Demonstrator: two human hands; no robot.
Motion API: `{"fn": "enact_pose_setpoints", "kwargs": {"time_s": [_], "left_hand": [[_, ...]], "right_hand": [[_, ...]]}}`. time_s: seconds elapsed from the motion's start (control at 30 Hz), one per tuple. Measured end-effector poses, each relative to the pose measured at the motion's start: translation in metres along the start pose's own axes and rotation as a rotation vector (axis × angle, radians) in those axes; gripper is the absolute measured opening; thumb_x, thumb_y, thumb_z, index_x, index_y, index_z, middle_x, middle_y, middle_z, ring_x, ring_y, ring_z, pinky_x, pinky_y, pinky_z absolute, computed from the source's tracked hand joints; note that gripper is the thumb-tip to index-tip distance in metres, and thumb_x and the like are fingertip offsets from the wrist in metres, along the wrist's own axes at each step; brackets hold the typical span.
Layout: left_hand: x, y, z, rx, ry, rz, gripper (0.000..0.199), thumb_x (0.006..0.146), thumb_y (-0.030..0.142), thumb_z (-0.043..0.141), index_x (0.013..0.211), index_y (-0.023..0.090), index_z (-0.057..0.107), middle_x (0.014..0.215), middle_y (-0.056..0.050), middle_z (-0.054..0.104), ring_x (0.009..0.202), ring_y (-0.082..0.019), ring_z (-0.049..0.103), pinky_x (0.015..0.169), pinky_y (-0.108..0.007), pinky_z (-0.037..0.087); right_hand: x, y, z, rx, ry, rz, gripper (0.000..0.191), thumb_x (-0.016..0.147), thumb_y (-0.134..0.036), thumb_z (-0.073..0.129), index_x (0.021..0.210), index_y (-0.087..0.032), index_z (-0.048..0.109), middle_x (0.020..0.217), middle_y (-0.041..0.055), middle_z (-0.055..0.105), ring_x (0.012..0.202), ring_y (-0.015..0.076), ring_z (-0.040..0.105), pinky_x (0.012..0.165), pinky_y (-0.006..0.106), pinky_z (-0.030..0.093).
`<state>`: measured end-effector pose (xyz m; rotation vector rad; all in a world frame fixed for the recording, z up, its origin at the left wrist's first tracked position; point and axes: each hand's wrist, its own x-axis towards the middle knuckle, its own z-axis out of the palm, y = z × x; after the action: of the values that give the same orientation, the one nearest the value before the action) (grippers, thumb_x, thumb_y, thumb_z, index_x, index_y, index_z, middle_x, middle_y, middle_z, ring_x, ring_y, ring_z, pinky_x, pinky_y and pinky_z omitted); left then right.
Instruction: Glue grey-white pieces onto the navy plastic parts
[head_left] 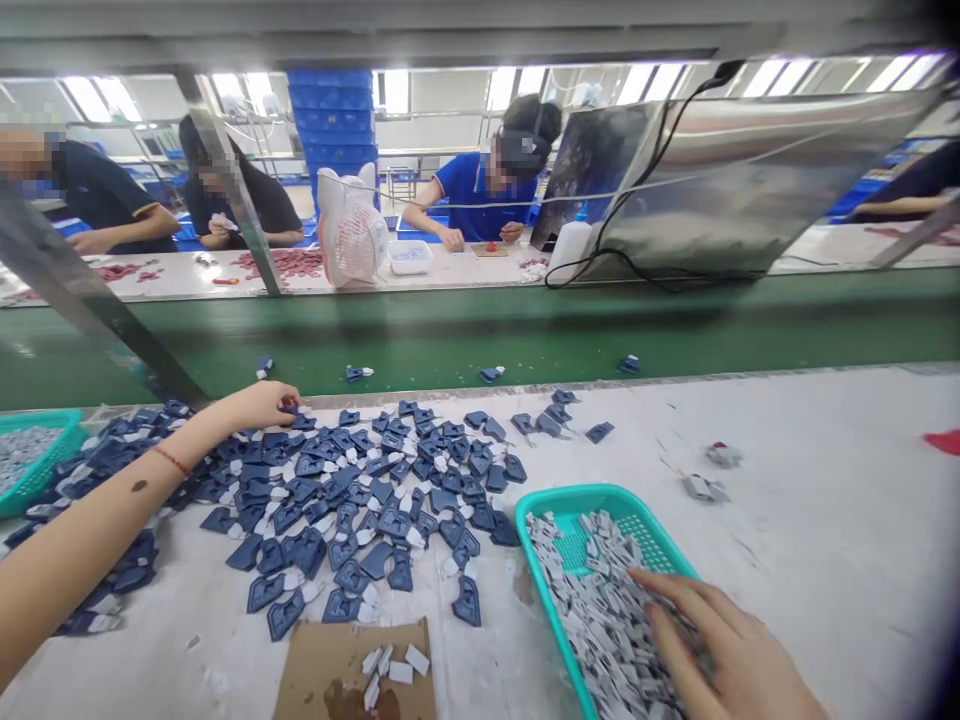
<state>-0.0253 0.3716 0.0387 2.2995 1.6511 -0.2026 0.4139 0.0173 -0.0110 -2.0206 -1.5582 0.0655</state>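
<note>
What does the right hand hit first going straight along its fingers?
Likely the grey pieces in the teal basket, just ahead of the right hand; depth is unclear, so it may be touching them.

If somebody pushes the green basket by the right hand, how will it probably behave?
The green basket would probably slide rather than tip, being low and wide. Its perforated wall may flex slightly. The loose grey pieces inside would likely shift.

Navy parts (pixel 394 520) lie scattered near basketed grey pieces (pixel 604 622).
</note>
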Motion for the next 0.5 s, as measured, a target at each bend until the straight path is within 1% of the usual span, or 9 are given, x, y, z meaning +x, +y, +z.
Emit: {"fn": "enact_pose_setpoints", "kwargs": {"time_s": [0.07,0.13,0.17,0.2,0.27,0.3,0.37,0.43,0.5], "left_hand": [[0.005,0.003,-0.005,0.007,-0.037,0.028,0.022,0.076,0.034,0.067,0.088,0.020,0.079,0.094,-0.004,0.080,0.088,-0.026,0.073,0.079,-0.026,0.054],[0.018,0.006,-0.012,0.020,-0.020,0.044,0.031,0.076,0.041,0.062,0.086,0.017,0.080,0.094,-0.008,0.080,0.090,-0.030,0.073,0.081,-0.030,0.054],[0.026,0.009,-0.016,0.026,0.010,0.056,0.038,0.077,0.044,0.059,0.091,0.015,0.080,0.100,-0.011,0.079,0.095,-0.032,0.071,0.085,-0.032,0.053],[0.036,0.013,-0.017,0.028,0.049,0.072,0.045,0.078,0.046,0.057,0.101,0.013,0.078,0.110,-0.013,0.077,0.103,-0.034,0.069,0.091,-0.034,0.052],[0.054,0.026,-0.015,0.019,0.125,0.120,0.057,0.082,0.048,0.053,0.124,0.012,0.068,0.132,-0.014,0.067,0.119,-0.034,0.062,0.102,-0.036,0.046],[0.062,0.034,-0.011,0.008,0.149,0.143,0.060,0.084,0.048,0.052,0.132,0.013,0.062,0.140,-0.014,0.061,0.124,-0.033,0.058,0.106,-0.036,0.043],[0.074,0.049,0.000,-0.016,0.164,0.163,0.058,0.088,0.045,0.054,0.137,0.014,0.057,0.145,-0.015,0.056,0.127,-0.031,0.056,0.108,-0.038,0.042],[0.080,0.059,0.011,-0.041,0.165,0.145,0.047,0.092,0.040,0.058,0.131,0.014,0.060,0.139,-0.016,0.059,0.123,-0.029,0.058,0.106,-0.044,0.044],[0.081,0.064,0.019,-0.075,0.177,0.106,0.034,0.093,0.035,0.061,0.120,0.014,0.064,0.129,-0.013,0.064,0.117,-0.027,0.061,0.102,-0.049,0.047]], "right_hand": [[0.005,-0.002,-0.002,-0.077,-0.103,-0.016,0.029,0.092,-0.036,0.048,0.105,-0.024,0.072,0.105,0.0103,0.074,0.096,0.0350,0.066,0.079,0.051,0.053],[0.008,-0.008,-0.004,-0.119,-0.178,-0.023,0.031,0.093,-0.032,0.045,0.106,-0.022,0.072,0.105,0.0112,0.073,0.099,0.0340,0.065,0.085,0.052,0.053],[0.010,-0.011,-0.006,-0.132,-0.199,-0.025,0.032,0.094,-0.031,0.044,0.107,-0.021,0.071,0.106,0.0116,0.073,0.101,0.0334,0.064,0.086,0.051,0.053],[0.012,-0.016,-0.007,-0.140,-0.213,-0.028,0.031,0.095,-0.030,0.043,0.108,-0.021,0.070,0.107,0.0119,0.072,0.102,0.0329,0.064,0.087,0.050,0.053],[0.019,-0.026,-0.009,-0.143,-0.248,-0.037,0.031,0.097,-0.028,0.043,0.111,-0.019,0.069,0.110,0.0127,0.071,0.106,0.0323,0.063,0.088,0.049,0.053],[0.023,-0.031,-0.009,-0.149,-0.279,-0.042,0.030,0.098,-0.027,0.044,0.112,-0.018,0.068,0.112,0.0134,0.071,0.108,0.0322,0.062,0.090,0.048,0.053],[0.033,-0.042,-0.005,-0.168,-0.360,-0.048,0.029,0.098,-0.022,0.045,0.113,-0.015,0.068,0.112,0.0145,0.071,0.110,0.0321,0.062,0.093,0.048,0.052],[0.043,-0.052,0.001,-0.190,-0.434,-0.054,0.026,0.097,-0.017,0.048,0.110,-0.015,0.070,0.109,0.0141,0.072,0.109,0.0318,0.063,0.094,0.047,0.052],[0.051,-0.058,0.008,-0.202,-0.471,-0.055,0.024,0.094,-0.013,0.052,0.106,-0.014,0.072,0.105,0.0139,0.073,0.106,0.0319,0.064,0.092,0.046,0.052]]}}
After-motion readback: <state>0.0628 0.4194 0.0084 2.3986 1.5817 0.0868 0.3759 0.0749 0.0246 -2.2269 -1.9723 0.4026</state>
